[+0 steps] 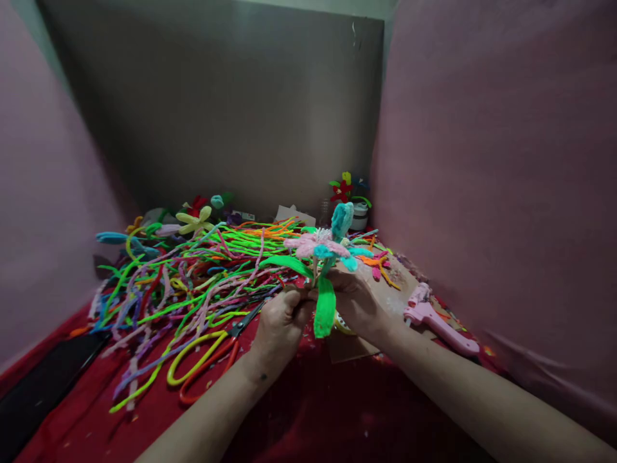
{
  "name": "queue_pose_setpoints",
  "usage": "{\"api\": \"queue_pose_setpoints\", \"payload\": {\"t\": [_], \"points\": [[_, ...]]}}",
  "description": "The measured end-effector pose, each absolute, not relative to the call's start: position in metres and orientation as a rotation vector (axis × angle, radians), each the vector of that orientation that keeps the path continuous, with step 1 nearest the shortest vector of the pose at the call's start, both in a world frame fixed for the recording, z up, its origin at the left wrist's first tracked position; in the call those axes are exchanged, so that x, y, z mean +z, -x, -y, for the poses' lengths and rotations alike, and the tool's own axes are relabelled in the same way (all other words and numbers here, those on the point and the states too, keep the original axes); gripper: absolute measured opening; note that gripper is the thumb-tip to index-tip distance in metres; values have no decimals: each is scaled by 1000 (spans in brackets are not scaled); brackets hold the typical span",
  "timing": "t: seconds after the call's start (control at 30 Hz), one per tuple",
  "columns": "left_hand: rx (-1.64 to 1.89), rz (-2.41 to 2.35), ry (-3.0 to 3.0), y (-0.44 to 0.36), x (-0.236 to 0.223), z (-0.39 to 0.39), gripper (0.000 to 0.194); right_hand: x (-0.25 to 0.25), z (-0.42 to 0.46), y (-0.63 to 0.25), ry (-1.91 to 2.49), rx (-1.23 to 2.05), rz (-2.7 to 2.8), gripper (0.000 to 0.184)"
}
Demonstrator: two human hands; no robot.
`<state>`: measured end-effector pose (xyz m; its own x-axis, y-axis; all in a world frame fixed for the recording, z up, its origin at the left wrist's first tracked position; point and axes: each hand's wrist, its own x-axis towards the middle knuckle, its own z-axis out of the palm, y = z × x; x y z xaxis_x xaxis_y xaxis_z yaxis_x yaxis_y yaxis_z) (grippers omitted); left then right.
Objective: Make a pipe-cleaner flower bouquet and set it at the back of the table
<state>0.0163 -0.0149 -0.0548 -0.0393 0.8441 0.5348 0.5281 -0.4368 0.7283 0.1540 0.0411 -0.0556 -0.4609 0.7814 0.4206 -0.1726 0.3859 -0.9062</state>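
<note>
Both hands meet at the middle, around the stems of a pipe-cleaner flower bunch (315, 245). It has pink and light-blue petals with white stamens, a tall blue bud (342, 220) and two bright green leaves, one spreading left and one green leaf (324, 308) hanging down in front. My left hand (285, 321) is closed with thumb and fingers pinching the stem base. Behind the hanging leaf, my right hand (354, 301) wraps the stems from the right; its fingertips are partly hidden. Scissors (238, 329) with yellow and red handles lie just left of my left hand.
Many loose coloured pipe cleaners (202, 283) are heaped on the red cloth (308, 411) to the left. A pink glue gun (441, 325) rests at right. A black flat object (43, 379) lies front left. Finished flowers (343, 190) stand by the back wall.
</note>
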Motion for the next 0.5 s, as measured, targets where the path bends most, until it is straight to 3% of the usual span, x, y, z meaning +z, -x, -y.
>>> {"api": "queue_pose_setpoints", "payload": {"t": [0.17, 0.33, 0.5], "points": [[1573, -1480, -1968, -13, -53, 14, 8, -41, -37, -145, 618, 1100, 1779, 30], [1548, -1583, -1895, -13, -53, 14, 11, -16, -18, -153, 702, 1002, 1851, 26], [1486, -1495, -1793, -17, -56, 15, 9, -26, -19, -149, 648, 1093, 1717, 27]]}}
